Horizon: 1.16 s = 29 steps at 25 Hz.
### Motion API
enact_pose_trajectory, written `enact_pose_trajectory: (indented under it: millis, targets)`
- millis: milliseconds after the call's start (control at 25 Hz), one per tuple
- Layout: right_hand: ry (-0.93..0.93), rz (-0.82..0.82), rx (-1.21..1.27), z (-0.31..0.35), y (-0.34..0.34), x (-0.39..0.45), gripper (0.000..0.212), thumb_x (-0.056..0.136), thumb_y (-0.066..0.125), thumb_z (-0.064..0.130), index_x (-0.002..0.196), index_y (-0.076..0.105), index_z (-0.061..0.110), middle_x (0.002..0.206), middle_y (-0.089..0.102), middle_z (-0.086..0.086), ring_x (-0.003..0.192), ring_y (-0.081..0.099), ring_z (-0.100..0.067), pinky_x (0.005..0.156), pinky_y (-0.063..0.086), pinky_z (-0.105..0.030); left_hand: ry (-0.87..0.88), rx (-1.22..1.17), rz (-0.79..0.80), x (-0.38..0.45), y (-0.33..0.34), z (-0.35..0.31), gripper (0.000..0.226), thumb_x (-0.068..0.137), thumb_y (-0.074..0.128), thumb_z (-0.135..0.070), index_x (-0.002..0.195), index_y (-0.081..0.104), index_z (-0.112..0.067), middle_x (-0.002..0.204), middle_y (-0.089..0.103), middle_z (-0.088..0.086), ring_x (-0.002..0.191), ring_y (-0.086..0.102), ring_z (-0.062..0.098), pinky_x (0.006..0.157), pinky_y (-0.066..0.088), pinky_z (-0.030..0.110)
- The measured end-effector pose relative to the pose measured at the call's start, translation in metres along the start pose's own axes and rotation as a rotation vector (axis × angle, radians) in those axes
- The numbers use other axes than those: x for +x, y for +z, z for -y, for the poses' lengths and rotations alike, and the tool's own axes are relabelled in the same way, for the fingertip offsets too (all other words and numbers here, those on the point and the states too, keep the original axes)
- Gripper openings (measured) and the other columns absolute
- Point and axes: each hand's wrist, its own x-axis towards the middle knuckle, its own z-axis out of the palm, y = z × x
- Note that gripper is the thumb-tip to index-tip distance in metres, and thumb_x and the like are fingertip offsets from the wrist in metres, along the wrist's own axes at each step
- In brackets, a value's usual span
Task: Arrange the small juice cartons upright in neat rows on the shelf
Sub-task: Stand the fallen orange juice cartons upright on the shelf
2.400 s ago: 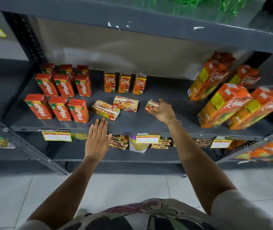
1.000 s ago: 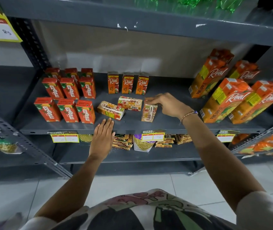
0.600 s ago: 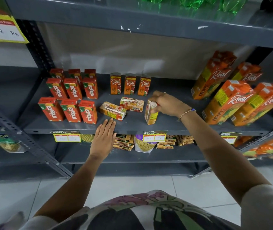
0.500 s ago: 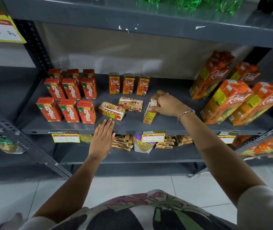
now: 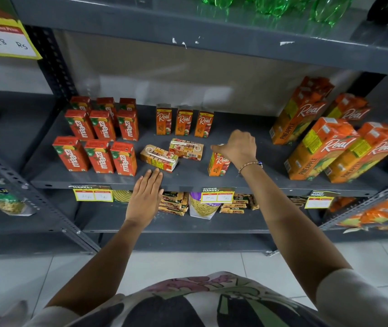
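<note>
Orange small Real cartons: three upright in a back row (image 5: 184, 122), two lying flat (image 5: 173, 154) mid-shelf, one upright carton (image 5: 218, 163) under your right hand (image 5: 237, 147). Your right grip is closed on its top, wrist bent down over it. Your left hand (image 5: 144, 197) lies flat, fingers together, on the grey shelf (image 5: 188, 179) edge, holding nothing.

The right hand (image 5: 237, 149) is gripping the top of a small Real carton (image 5: 217, 164), which is standing upright on the grey shelf (image 5: 247, 178). The left hand (image 5: 145, 197) is lying flat and open on the shelf's front edge. Two cartons (image 5: 159, 158) (image 5: 186, 149) are lying flat between them, behind which three Real cartons (image 5: 184, 122) are standing in a row.
</note>
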Motion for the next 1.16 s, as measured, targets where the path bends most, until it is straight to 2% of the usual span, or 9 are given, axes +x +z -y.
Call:
enact_pose_trajectory:
  millis: [200, 280, 360, 480, 560, 640, 760, 960, 1160]
  targets:
    - [0.013, 0.03, -0.034, -0.001, -0.003, -0.003, 0.058, 0.073, 0.065, 0.064, 0.057, 0.038, 0.016, 0.058, 0.044, 0.001, 0.07, 0.055, -0.019, 0.06, 0.037, -0.027, -0.001, 0.011, -0.021, 0.0, 0.001, 0.0, 0.055, 0.102, 0.018, -0.032, 0.141, 0.042, -0.002, 0.145, 0.046, 0.015, 0.137, 0.038, 0.031, 0.112, 0.027, 0.043]
    - [0.017, 0.047, -0.114, -0.001, -0.008, -0.006, 0.062, 0.072, 0.057, 0.074, 0.06, 0.041, 0.014, 0.059, 0.045, 0.0, 0.069, 0.053, -0.019, 0.059, 0.037, -0.028, 0.005, 0.025, -0.035, 0.0, 0.002, -0.001, 0.053, 0.101, 0.023, -0.03, 0.141, 0.042, -0.002, 0.144, 0.046, 0.016, 0.137, 0.038, 0.032, 0.112, 0.027, 0.043]
    - [0.014, 0.027, -0.172, 0.006, -0.014, -0.008, 0.062, 0.074, 0.054, 0.073, 0.073, 0.05, 0.011, 0.071, 0.053, -0.003, 0.074, 0.054, -0.021, 0.061, 0.039, -0.029, 0.016, 0.044, -0.038, 0.0, 0.003, 0.0, 0.053, 0.101, 0.023, -0.03, 0.141, 0.042, -0.002, 0.144, 0.046, 0.016, 0.137, 0.038, 0.032, 0.113, 0.026, 0.043]
    - [-0.113, -0.115, -0.13, 0.034, -0.02, -0.005, 0.043, 0.087, 0.059, 0.048, 0.099, 0.061, 0.007, 0.097, 0.063, -0.011, 0.09, 0.063, -0.027, 0.067, 0.046, -0.031, 0.033, 0.069, -0.039, 0.0, 0.005, 0.003, 0.054, 0.102, 0.018, -0.031, 0.142, 0.04, -0.002, 0.145, 0.045, 0.016, 0.138, 0.036, 0.032, 0.115, 0.018, 0.04]
    - [-0.263, -0.144, -0.015, 0.059, -0.013, 0.0, 0.026, 0.09, 0.059, 0.028, 0.099, 0.065, 0.005, 0.095, 0.067, -0.012, 0.087, 0.067, -0.027, 0.07, 0.055, -0.032, 0.042, 0.066, -0.042, 0.0, 0.007, 0.003, 0.056, 0.104, 0.011, -0.031, 0.142, 0.04, -0.003, 0.146, 0.045, 0.016, 0.138, 0.036, 0.032, 0.116, 0.015, 0.039]
    - [-0.336, -0.082, 0.056, 0.077, 0.003, 0.009, 0.014, 0.09, 0.058, 0.014, 0.093, 0.068, 0.005, 0.09, 0.07, -0.012, 0.083, 0.069, -0.026, 0.069, 0.056, -0.031, 0.044, 0.053, -0.051, 0.0, 0.007, 0.003, 0.058, 0.104, 0.008, -0.032, 0.142, 0.042, -0.002, 0.145, 0.046, 0.015, 0.137, 0.038, 0.031, 0.115, 0.018, 0.039]
    - [-0.353, 0.067, 0.032, 0.09, 0.044, 0.023, 0.018, 0.089, 0.053, 0.001, 0.1, 0.067, 0.002, 0.1, 0.069, -0.017, 0.095, 0.067, -0.03, 0.078, 0.055, -0.034, 0.073, 0.054, -0.076, -0.001, 0.008, 0.008, 0.057, 0.104, 0.009, -0.031, 0.142, 0.04, -0.003, 0.146, 0.045, 0.015, 0.137, 0.038, 0.032, 0.117, 0.016, 0.039]
    - [-0.436, 0.324, -0.086, 0.086, 0.088, 0.036, 0.049, 0.092, 0.054, 0.006, 0.139, 0.04, 0.008, 0.136, 0.051, -0.02, 0.124, 0.05, -0.036, 0.1, 0.044, -0.041, 0.103, 0.037, -0.124, 0.001, 0.017, 0.015, 0.051, 0.101, 0.026, -0.03, 0.146, 0.028, -0.006, 0.149, 0.041, 0.013, 0.14, 0.033, 0.029, 0.117, 0.006, 0.036]
    - [-0.492, 0.451, -0.195, 0.091, 0.089, 0.045, 0.061, 0.09, 0.054, 0.003, 0.145, 0.029, 0.005, 0.147, 0.04, -0.018, 0.134, 0.039, -0.033, 0.108, 0.035, -0.038, 0.122, 0.036, -0.15, 0.002, 0.025, 0.017, 0.054, 0.097, 0.037, -0.026, 0.146, 0.029, -0.006, 0.149, 0.04, 0.013, 0.14, 0.026, 0.029, 0.118, 0.004, 0.036]
